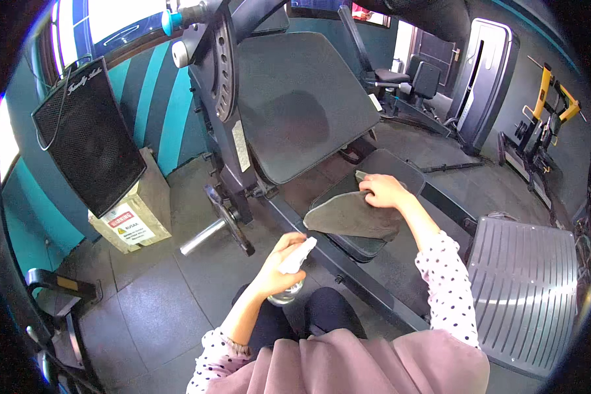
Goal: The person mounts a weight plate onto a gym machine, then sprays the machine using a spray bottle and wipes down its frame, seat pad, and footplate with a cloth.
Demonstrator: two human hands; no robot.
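Observation:
My left hand (279,268) is closed around a spray bottle (297,256) with a white trigger head and a clear body, held above my knees. My right hand (383,190) grips a grey-brown cloth (352,214), which hangs and spreads over the lower black padded seat (374,248) of a gym machine. A larger black backrest pad (305,98) rises beyond the cloth, with a darker round patch on its surface. Neither hand touches that large pad.
The machine's dark steel frame (344,268) runs diagonally before my knees. A metal weight peg (204,238) sticks out at its left. A ribbed footplate (524,295) lies to the right. At the left, a black speaker (91,138) leans on a box (152,202) bearing a warning sign.

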